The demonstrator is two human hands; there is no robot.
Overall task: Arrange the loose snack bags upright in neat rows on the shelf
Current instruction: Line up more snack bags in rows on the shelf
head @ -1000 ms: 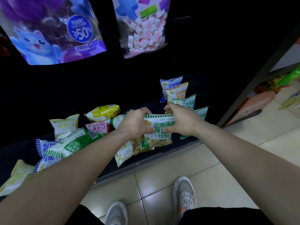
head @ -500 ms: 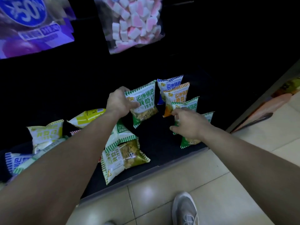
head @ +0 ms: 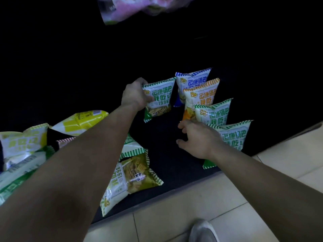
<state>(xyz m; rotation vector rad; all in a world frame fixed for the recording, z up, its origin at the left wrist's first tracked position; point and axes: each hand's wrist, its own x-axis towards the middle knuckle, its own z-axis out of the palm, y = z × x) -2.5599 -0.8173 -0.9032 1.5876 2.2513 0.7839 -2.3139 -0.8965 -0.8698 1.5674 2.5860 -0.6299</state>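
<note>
My left hand grips the left edge of a green-striped snack bag and holds it upright on the dark bottom shelf, left of the standing row. That row runs back to front: a blue bag, an orange bag, a green bag and a front green bag. My right hand hovers in front of the row with fingers spread, holding nothing. A green bag lies flat near the shelf's front edge. More loose bags, among them a yellow bag, lie at the left.
A marshmallow bag hangs above, blurred. The shelf interior behind the bags is dark. Tiled floor runs along the shelf's front edge, with my shoe at the bottom.
My left hand has carried the green bag from the loose pile back toward the standing row and set it upright. My right hand let go of it and moved in front of the row.
</note>
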